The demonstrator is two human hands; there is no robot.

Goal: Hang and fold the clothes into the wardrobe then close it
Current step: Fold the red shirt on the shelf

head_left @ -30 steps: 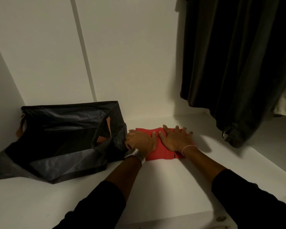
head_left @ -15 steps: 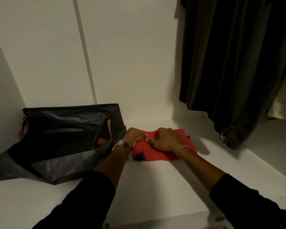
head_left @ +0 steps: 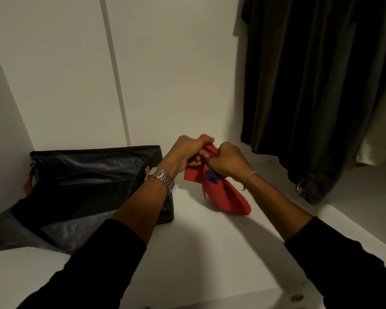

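Gripping red cloth [head_left: 221, 192] | both hands | dark bag [head_left: 83, 186] on shelf [head_left: 210, 253]

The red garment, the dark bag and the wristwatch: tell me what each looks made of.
Red garment: soft matte cloth, likely a cotton knit; it bunches and droops from both hands' grip. Dark bag: thin synthetic, perhaps nylon, with a faint sheen and crinkled, slumping walls. Wristwatch: polished metal link band, probably steel, catching bright highlights.
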